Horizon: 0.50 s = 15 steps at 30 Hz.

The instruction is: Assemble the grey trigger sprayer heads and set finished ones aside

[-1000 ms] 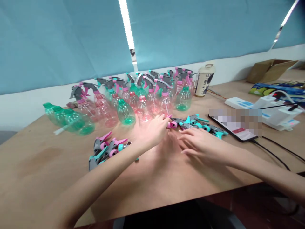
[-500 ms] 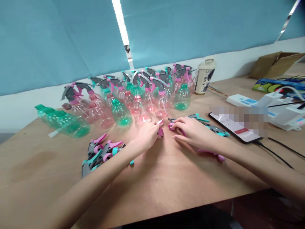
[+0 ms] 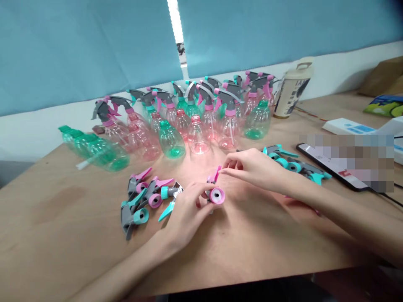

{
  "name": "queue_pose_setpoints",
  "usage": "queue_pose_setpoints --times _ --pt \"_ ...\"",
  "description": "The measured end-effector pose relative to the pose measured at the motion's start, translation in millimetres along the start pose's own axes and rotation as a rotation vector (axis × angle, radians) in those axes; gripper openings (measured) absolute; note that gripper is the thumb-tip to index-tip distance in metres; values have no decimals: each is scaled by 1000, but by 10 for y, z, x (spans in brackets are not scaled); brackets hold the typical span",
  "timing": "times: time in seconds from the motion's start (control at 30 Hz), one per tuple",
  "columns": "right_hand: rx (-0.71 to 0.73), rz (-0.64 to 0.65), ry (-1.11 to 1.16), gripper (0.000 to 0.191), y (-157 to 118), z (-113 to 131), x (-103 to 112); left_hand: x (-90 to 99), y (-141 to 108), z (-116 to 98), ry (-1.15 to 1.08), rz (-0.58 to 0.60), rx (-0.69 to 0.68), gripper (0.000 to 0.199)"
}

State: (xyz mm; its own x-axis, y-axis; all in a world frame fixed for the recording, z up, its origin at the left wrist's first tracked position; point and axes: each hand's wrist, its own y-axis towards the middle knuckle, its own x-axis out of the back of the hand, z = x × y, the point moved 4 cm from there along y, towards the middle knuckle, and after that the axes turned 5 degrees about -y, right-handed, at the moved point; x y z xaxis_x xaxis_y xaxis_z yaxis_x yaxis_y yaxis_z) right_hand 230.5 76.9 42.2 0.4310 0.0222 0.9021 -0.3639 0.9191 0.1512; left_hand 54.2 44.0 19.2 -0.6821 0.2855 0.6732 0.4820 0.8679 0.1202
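Note:
My left hand [image 3: 189,209] is closed around a pink-and-grey trigger spray head [image 3: 217,196], its round pink collar facing me. My right hand [image 3: 244,165] has its thumb and index finger bent together at the tip of that spray head's pink trigger. Left of my left hand lie several loose spray heads, among them a teal-and-grey one [image 3: 134,216] and a pink-and-grey one [image 3: 155,197]. More teal-and-grey spray heads [image 3: 292,166] lie behind my right forearm. A pink piece is partly hidden below that forearm.
Clear pink bottles [image 3: 200,140] and green bottles [image 3: 171,142] stand at the back, several with spray heads on. Green bottles [image 3: 107,155] lie at the left. A phone [image 3: 333,167], a power strip [image 3: 349,127] and a lidded cup [image 3: 291,92] are at the right.
My left hand has drawn nearer with the spray head, turning its pink collar toward me. My right hand no longer shows the pink collar at its fingers. The view has shifted right.

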Motion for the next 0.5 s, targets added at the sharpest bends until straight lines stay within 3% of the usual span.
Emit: queue_pose_setpoints --times 0.17,0.33,0.5 --pt "59 260 -251 30 69 288 145 -108 -87 95 -205 -33 84 22" --pt "134 322 -223 18 48 472 312 -129 -101 118 -250 -81 115 23" --pt "254 435 -201 27 -39 528 270 -98 -109 150 -331 -124 84 25"
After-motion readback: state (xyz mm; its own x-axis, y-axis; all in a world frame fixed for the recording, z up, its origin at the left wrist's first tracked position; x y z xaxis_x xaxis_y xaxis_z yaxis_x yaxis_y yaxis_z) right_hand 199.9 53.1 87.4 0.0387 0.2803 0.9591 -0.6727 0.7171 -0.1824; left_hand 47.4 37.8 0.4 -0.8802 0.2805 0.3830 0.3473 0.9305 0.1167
